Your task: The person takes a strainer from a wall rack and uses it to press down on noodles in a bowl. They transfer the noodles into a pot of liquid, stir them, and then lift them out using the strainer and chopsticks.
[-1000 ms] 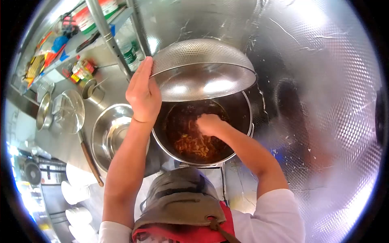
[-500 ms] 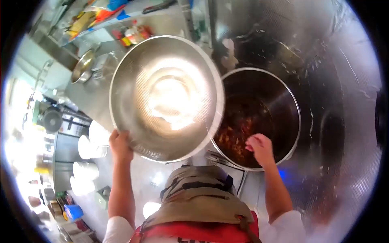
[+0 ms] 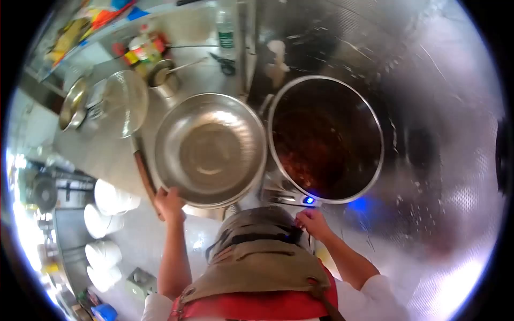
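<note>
A wide metal colander [image 3: 211, 150] with a perforated wall sits low on the counter's left part. At its near left rim my left hand [image 3: 170, 204] is closed on the edge. To the right stands a deep steel pot [image 3: 361, 136] with dark reddish-brown contents [image 3: 308, 155] at the bottom. Just below a small blue-lit display [image 3: 309, 200] at the pot's near side is my right hand [image 3: 315, 223]. Its fingers are pinched together by the front edge; what they grip, if anything, is hidden.
A mesh skimmer [image 3: 124, 99] with a wooden handle [image 3: 143, 174] lies left of the colander. Behind are a metal cup [image 3: 165, 83], a plastic bottle [image 3: 225, 35], black scissors [image 3: 225, 65] and a metal bowl [image 3: 74, 104]. Several white buckets [image 3: 104, 255] stand at lower left.
The colander has gone down and away from me, off the pot's left edge, with my left hand on it. My right hand has left the pot's inside for its near front.
</note>
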{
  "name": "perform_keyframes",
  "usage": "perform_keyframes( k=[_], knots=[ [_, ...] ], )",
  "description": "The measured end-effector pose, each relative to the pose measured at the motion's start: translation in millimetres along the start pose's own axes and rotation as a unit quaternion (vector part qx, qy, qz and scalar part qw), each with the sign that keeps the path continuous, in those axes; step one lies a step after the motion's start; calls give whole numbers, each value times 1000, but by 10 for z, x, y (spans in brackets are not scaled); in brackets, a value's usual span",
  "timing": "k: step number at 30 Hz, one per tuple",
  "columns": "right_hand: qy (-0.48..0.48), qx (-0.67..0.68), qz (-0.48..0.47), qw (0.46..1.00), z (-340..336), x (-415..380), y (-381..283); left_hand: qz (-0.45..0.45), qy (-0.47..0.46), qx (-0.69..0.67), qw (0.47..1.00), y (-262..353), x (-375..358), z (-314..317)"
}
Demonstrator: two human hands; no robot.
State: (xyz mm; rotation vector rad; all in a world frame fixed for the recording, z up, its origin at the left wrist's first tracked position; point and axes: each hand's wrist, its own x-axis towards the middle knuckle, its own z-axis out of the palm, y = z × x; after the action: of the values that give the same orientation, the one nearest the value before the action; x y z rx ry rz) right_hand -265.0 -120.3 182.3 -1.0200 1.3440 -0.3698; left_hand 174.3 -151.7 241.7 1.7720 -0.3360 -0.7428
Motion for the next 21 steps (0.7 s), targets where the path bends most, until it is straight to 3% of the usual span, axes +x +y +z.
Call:
perform_keyframes(
  k=[3,5,6,10,12,14,19,21],
  knots=[
    [65,127,88,986,-135,-205,430,32,0,140,990,-5,60,-50],
    [79,165,102,978,-288,-89,1122,187,22,369,910,-145,277,-196],
    [83,178,102,975,-378,2,1542,201,9,398,895,-140,281,-243],
    [100,233,78,964,-576,310,2890,188,-84,328,922,148,0,-106],
    [118,174,44,977,-584,484,3206,167,-111,329,923,126,-25,-67],
    [110,127,-11,986,-547,625,3363,156,-109,329,925,57,23,-29],
    [79,42,112,990,-292,752,2894,141,-60,333,930,-146,337,-201],
    [61,-47,58,995,-251,729,2858,136,-21,344,929,-286,539,-435]
  ],
)
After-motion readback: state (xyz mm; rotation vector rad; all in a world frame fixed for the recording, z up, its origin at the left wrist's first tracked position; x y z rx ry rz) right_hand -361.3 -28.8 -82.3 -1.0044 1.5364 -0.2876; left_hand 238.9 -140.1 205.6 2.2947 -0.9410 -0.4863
